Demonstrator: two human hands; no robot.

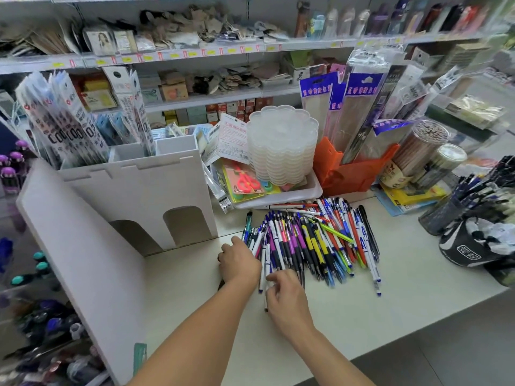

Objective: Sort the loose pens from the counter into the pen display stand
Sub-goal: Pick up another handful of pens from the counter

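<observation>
The pens (312,240) are heaped on the bench (362,324) just beyond and right of both hands; the display stand (139,190) is set left of them; a tray (306,195) is placed behind the heap.

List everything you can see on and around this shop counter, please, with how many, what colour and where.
loose pens: a large pile, too many to count, mixed colours, middle of the counter
counter: one, off-white, foreground
display stand: one, white, left of the pile
stacked plastic palettes: one stack, clear, in a tray behind the pile
tray: one, white, behind the pile
scissors: one pair, red, packaged, beside the stack
orange holder: one, holding packaged goods, back right
pen cups: dark, right edge, count unclear
shelves: stocked, behind
left hand: at the pile's left edge
right hand: fingers on pens at the pile's near edge
</observation>
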